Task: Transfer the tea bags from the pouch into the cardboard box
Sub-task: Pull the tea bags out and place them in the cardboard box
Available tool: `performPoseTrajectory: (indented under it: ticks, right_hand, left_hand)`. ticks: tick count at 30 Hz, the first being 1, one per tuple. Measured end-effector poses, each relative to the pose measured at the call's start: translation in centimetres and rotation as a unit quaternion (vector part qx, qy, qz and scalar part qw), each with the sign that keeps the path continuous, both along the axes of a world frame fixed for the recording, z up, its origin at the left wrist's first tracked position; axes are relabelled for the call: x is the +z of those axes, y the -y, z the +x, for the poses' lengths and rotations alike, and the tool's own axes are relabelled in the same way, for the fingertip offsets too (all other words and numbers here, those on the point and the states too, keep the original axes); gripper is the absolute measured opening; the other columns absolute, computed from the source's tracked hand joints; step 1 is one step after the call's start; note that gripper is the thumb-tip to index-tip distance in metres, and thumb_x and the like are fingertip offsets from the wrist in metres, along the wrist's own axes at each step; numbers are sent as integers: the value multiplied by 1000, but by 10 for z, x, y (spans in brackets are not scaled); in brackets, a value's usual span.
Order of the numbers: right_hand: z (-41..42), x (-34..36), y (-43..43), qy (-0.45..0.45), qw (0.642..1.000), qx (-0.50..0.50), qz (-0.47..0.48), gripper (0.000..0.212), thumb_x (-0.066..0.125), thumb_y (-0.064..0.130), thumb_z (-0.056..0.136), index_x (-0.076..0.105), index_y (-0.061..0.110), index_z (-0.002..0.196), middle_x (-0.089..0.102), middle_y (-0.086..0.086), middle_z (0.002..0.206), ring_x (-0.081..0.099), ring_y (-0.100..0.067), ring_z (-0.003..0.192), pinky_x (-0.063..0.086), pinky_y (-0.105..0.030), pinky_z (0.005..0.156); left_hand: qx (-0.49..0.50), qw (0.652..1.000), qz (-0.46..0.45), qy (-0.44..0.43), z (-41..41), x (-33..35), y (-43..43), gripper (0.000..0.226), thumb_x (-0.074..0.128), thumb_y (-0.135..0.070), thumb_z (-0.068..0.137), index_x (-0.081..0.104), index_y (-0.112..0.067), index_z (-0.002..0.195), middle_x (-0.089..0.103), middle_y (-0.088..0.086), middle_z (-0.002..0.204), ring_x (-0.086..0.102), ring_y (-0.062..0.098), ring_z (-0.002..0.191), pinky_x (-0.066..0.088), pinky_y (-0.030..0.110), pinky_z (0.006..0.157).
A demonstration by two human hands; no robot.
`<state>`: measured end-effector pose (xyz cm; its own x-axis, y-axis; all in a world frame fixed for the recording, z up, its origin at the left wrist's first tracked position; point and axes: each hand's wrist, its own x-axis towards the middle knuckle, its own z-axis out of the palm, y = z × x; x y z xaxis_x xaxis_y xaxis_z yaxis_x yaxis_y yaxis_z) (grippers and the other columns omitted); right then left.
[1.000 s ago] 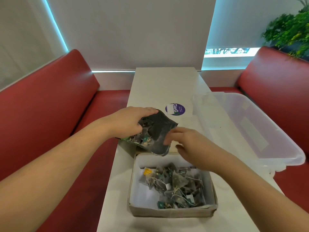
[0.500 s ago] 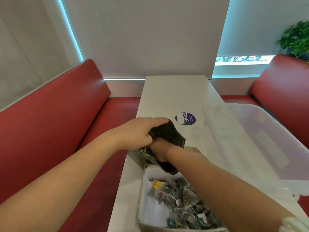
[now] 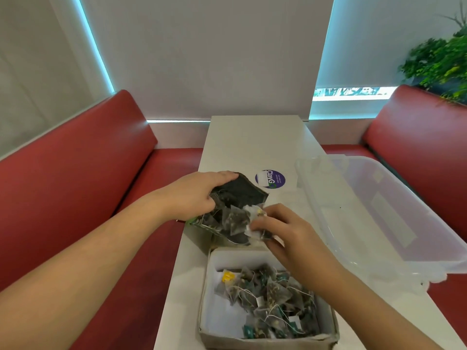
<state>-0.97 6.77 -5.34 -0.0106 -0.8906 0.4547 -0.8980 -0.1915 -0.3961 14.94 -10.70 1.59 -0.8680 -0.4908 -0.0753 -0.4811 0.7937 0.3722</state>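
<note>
My left hand (image 3: 195, 195) grips the top edge of a dark pouch (image 3: 241, 195), holding its mouth open toward me above the white table (image 3: 252, 145). My right hand (image 3: 283, 231) pinches a small bunch of pyramid tea bags (image 3: 246, 219) at the pouch's mouth, just beyond the far rim of the cardboard box (image 3: 206, 309). The box stands near me and holds several tea bags (image 3: 267, 296) with strings and tags, heaped toward its right side.
A clear plastic bin (image 3: 379, 215) with its lid lies on the table's right side, reaching over the edge. A round purple sticker (image 3: 270, 179) is on the tabletop behind the pouch. Red benches (image 3: 75, 188) flank the table; a plant (image 3: 439, 61) is at the far right.
My right hand went into the pouch and has now drawn back out with tea bags pinched in its fingers. My left hand has kept hold of the pouch.
</note>
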Motion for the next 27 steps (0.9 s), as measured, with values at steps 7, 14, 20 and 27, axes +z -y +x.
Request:
performPoseTrajectory:
  ticks: [7, 14, 20, 27]
  right_hand:
    - [-16, -26, -49, -26, 998, -12, 48, 33, 67, 9, 80, 64, 25, 108, 54, 2, 116, 57, -7, 91, 43, -9, 81]
    - [-13, -64, -62, -55, 994, -22, 88, 27, 62, 18, 80, 63, 25, 106, 58, 1, 108, 62, -11, 85, 50, -13, 70]
    - [-8, -75, -61, -52, 986, -32, 156, 24, 59, 40, 82, 64, 38, 106, 46, 8, 132, 44, -9, 118, 46, -26, 97]
    - [25, -2, 17, -135, 990, -15, -31, 47, 67, 4, 77, 60, 12, 122, 58, -9, 124, 54, -23, 113, 45, -27, 94]
  left_hand:
    - [22, 999, -28, -6, 7, 3, 4, 81, 48, 2, 82, 22, -36, 148, 28, -11, 154, 48, 12, 126, 33, 18, 102]
    - [32, 999, -23, -21, 16, -1, 5, 83, 48, 1, 80, 22, -42, 146, 36, -8, 151, 59, 32, 111, 48, 45, 94]
    - [26, 999, -16, -20, 15, -1, 2, 82, 49, 1, 81, 22, -41, 146, 38, -6, 150, 58, 35, 112, 49, 43, 96]
    - [16, 1000, -14, -6, 9, 1, -7, 80, 49, 2, 82, 23, -37, 148, 30, -12, 153, 60, 8, 100, 41, 14, 92]
